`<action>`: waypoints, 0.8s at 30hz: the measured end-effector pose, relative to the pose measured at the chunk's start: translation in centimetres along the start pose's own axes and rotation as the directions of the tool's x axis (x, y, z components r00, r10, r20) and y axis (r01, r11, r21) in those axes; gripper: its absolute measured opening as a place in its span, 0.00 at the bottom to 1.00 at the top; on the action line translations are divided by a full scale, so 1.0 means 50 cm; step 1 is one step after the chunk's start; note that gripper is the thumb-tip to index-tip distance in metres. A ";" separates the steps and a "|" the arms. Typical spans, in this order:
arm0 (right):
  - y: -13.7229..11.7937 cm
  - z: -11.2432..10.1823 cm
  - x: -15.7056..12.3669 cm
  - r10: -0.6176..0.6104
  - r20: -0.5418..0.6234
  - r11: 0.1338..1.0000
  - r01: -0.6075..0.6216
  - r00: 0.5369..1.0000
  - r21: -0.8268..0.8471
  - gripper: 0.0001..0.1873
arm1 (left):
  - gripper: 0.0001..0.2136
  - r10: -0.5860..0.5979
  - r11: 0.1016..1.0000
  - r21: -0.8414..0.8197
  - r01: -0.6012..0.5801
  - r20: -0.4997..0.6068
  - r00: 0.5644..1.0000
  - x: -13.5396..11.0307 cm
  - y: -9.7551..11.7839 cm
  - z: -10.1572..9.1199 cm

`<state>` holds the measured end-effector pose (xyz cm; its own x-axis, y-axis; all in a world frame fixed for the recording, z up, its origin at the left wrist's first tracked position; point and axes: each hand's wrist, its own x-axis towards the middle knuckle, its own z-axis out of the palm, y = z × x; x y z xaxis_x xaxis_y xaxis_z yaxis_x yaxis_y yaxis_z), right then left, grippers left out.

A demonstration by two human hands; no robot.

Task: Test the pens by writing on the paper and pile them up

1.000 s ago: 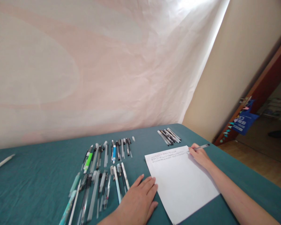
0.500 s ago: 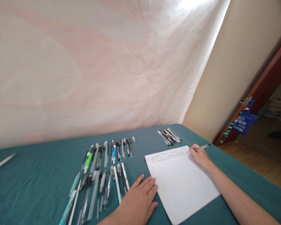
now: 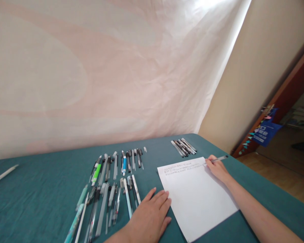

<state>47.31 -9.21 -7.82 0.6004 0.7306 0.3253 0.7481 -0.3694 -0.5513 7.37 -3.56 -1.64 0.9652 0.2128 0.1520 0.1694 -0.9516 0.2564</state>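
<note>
My right hand (image 3: pixel 216 168) is closed round a pen (image 3: pixel 221 158) with a clear barrel and dark end, its tip at the upper right part of a white sheet of paper (image 3: pixel 196 202). Several lines of small handwriting (image 3: pixel 179 168) run across the top of the sheet; the lower part is blank. My left hand (image 3: pixel 150 216) lies flat with fingers spread, its fingertips at the sheet's left edge. Just left of that hand are a pale blue pen (image 3: pixel 128 199) and a white patterned pen (image 3: pixel 136 189), partly covered by it.
Several pens and caps lie in two rows on the green tablecloth (image 3: pixel 40 199), among them a green-and-white pen (image 3: pixel 96 174). Behind the paper sits a group of pens (image 3: pixel 183 147). A white pen (image 3: pixel 3 175) lies far left. A pale curtain (image 3: pixel 103 74) hangs behind the table.
The view has shifted very slightly. My right hand and the pen have moved a touch to the right along the written line; my left hand stays in place.
</note>
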 end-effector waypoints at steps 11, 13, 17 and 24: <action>0.002 0.000 -0.002 0.000 0.009 1.000 0.000 1.000 0.030 0.13 | 0.20 -0.006 1.000 -0.008 0.006 0.024 1.000 -0.001 0.000 -0.003; 0.002 0.001 -0.002 -0.006 0.010 0.999 0.006 1.000 0.042 0.12 | 0.20 -0.004 1.000 -0.017 0.004 0.030 1.000 -0.001 -0.001 -0.002; 0.004 0.003 0.000 -0.002 0.001 0.997 0.002 1.000 0.073 0.12 | 0.20 -0.004 0.999 -0.035 0.006 0.037 0.999 -0.001 0.000 0.000; 0.008 0.006 0.000 0.042 -0.050 0.983 -0.032 0.998 0.178 0.11 | 0.20 -0.015 0.999 -0.050 0.017 0.045 0.999 -0.002 0.002 -0.003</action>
<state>47.50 -9.19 -8.26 0.6446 0.6846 0.3404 0.6660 -0.2842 -0.6896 7.26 -3.66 -1.48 0.9706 0.2167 0.1049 0.1756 -0.9354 0.3069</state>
